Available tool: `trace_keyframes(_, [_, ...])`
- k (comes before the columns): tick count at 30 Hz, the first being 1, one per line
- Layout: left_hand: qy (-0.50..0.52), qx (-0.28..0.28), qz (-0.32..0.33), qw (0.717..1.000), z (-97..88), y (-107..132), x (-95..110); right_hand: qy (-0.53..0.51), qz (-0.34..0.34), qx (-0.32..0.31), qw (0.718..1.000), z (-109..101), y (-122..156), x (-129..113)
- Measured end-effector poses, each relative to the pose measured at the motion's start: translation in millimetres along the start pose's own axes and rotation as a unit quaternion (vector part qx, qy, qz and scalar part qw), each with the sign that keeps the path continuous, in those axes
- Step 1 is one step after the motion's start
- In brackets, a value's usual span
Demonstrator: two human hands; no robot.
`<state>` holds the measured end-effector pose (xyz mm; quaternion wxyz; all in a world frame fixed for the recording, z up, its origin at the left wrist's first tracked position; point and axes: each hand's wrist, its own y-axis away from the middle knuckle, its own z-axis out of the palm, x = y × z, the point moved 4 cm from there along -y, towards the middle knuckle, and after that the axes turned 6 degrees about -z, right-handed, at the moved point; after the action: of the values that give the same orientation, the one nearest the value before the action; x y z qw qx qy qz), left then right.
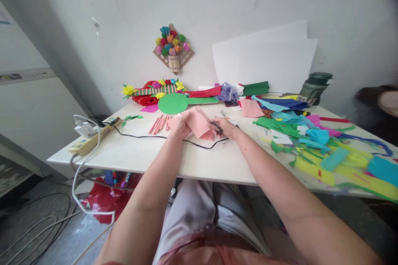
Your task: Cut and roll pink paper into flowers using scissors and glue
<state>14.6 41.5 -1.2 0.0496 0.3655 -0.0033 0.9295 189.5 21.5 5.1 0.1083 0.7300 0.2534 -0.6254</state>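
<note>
Head view: at the far left of the white table (139, 159) lies a power strip (90, 140) with plugs in it, and a red bag (108, 201) sits on the floor below. Right of the strip lie pink paper rolls (160, 124), with a green paper disc (172, 103) farther back. The left hand (181, 126) pinches a sheet of pink paper (199, 123), fingers curled together over its left edge. The paper is held just above the table's middle, between both hands. The right hand (226, 127) touches the paper's right edge, its fingers closed around what look like small dark scissors (215, 126). A black cord (199, 144) runs beneath the hands. Coloured paper scraps (326, 149) cover the right side, and a dark green jar (314, 87) stands beyond them.
</note>
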Motion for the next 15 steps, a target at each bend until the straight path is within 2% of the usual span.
trace_keyframes(10, [-0.018,-0.058,-0.023,0.998,7.7,2.6,-5.7,-0.001,0.000,-0.015,1.000,1.5,6.8,-9.2])
trace_keyframes(15, [-0.029,-0.067,-0.030,0.997,9.3,4.5,-7.2,-0.005,0.002,-0.012,1.000,1.7,8.1,-10.7])
